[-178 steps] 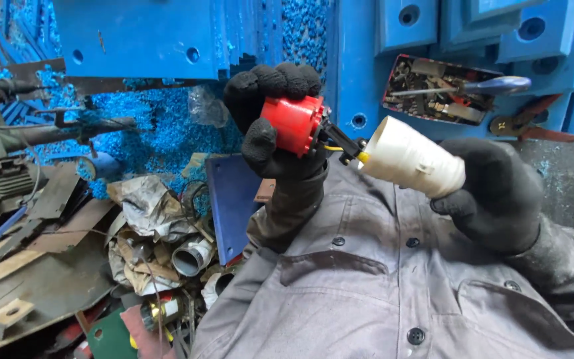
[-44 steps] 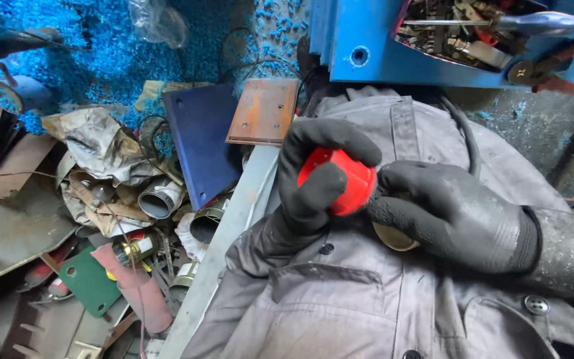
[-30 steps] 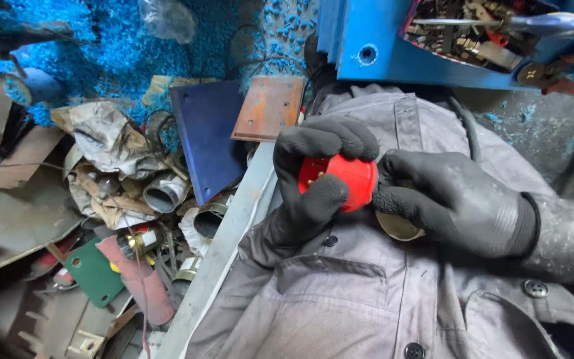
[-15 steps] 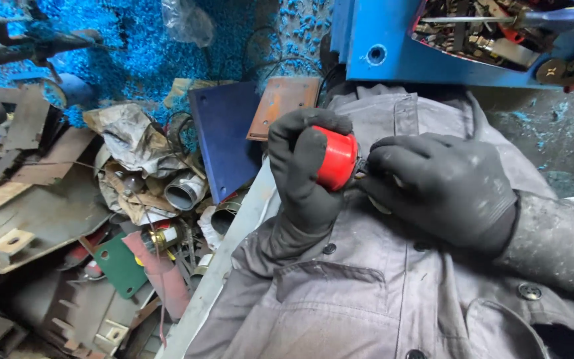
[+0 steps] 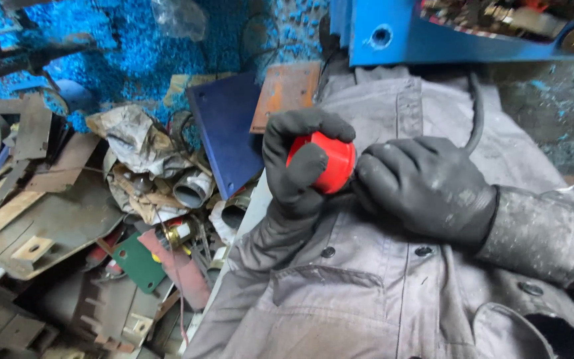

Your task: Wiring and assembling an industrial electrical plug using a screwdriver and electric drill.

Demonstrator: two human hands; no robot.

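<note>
Head camera: a worker's gloved left hand [image 5: 298, 174] wraps around a red cylindrical part [image 5: 323, 161], held at mid-frame above a grey work jacket [image 5: 380, 279] spread across the lap. The part's round flat face points left and slightly toward the viewer, so its short axis runs roughly left to right, tilted a little downward at the right. The thumb crosses the red face while the fingers curl over the top. The gloved right hand [image 5: 426, 189] is closed against the part's right end; whatever it grips there is hidden by the glove. To the left lies a heap of scrap: a dark blue panel [image 5: 224, 136] leaning upright, a rusty orange plate [image 5: 286, 94] just beside it on the far side, crumpled paper [image 5: 131, 136], short grey pipe ends [image 5: 192, 191] and a green plate [image 5: 137, 260] nearer the viewer. A blue metal frame [image 5: 420, 36] crosses the far right.
</note>
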